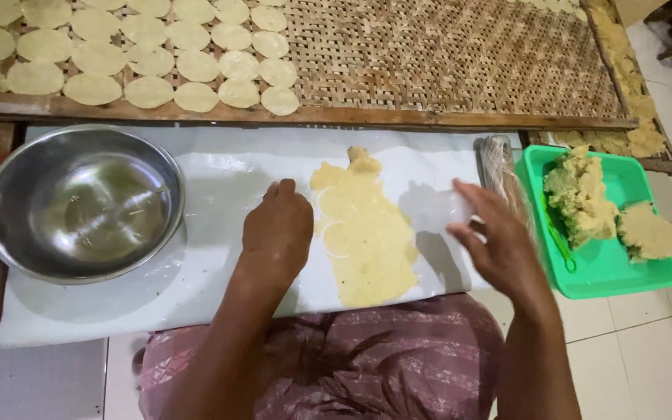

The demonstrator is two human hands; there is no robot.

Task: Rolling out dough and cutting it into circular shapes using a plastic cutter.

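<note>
A flat sheet of pale yellow dough [371, 249] lies on a white plastic-covered board [196, 288], with round cuts along its left edge. My left hand [278, 229] rests palm down at that edge. Its fingertips are bent onto the dough by the cuts and hidden, so I cannot tell whether they hold anything. My right hand [495, 245] is to the right of the sheet, gripping a clear cup [441, 210] held just above the board.
An empty steel bowl [9, 202] sits on the board's left end. A green tray [624, 276] with lumps of dough [581, 194] stands at the right. Behind, a woven bamboo tray [460, 62] carries several round dough discs [141, 54] on its left part.
</note>
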